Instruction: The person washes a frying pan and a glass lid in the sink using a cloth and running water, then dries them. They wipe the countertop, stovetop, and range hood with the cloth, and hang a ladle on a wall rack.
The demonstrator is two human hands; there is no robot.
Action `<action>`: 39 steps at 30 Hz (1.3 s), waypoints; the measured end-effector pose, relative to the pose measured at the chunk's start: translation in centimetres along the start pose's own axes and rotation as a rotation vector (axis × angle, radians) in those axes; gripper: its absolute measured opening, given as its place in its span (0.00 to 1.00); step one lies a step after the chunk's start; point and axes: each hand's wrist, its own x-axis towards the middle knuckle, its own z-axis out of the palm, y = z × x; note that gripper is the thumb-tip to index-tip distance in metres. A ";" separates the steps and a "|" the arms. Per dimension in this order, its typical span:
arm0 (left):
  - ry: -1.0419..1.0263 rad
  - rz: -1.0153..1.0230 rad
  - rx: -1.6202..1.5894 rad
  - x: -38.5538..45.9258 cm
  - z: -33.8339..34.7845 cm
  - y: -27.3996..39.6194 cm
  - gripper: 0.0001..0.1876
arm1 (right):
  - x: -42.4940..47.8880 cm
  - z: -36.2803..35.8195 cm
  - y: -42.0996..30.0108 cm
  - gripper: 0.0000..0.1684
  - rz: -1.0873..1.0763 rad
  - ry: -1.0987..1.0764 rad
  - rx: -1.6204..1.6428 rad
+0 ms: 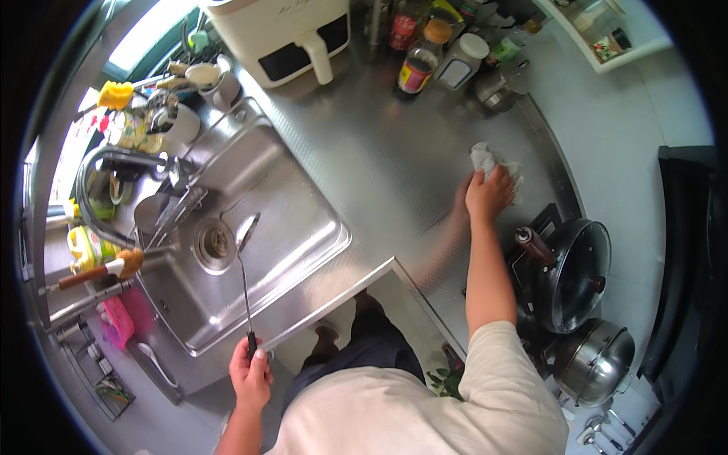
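My left hand (250,372) grips the black handle of a long metal ladle (245,284). The ladle's bowl end reaches over the stainless steel sink (296,227), beside the drain (215,245). Out to the right, my right hand (490,193) presses a crumpled white cloth (483,154) onto the stainless steel countertop (375,153). Part of the cloth is hidden under the fingers. A blurred reflection of the right arm shows in the metal surface.
A cream air fryer (278,34) stands at the back, with bottles and a jar (463,60) to its right. By my right arm, a lidded wok (574,276) and a steel pot (594,361) sit at the stove. A curved faucet (85,187) and crowded utensils line the left.
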 end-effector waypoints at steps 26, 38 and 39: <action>0.398 -0.037 -0.266 -11.6 -15.1 -13.7 0.15 | -47.4 -8.6 -27.9 0.36 -1.889 -0.751 0.602; 0.695 -0.039 -0.364 -21.6 -24.7 -25.2 0.18 | -69.7 -7.4 -54.4 0.37 -1.897 -0.497 0.613; 0.709 -0.036 -0.384 -22.2 -24.9 -25.7 0.18 | -69.4 -6.8 -57.5 0.37 -1.808 -0.455 0.564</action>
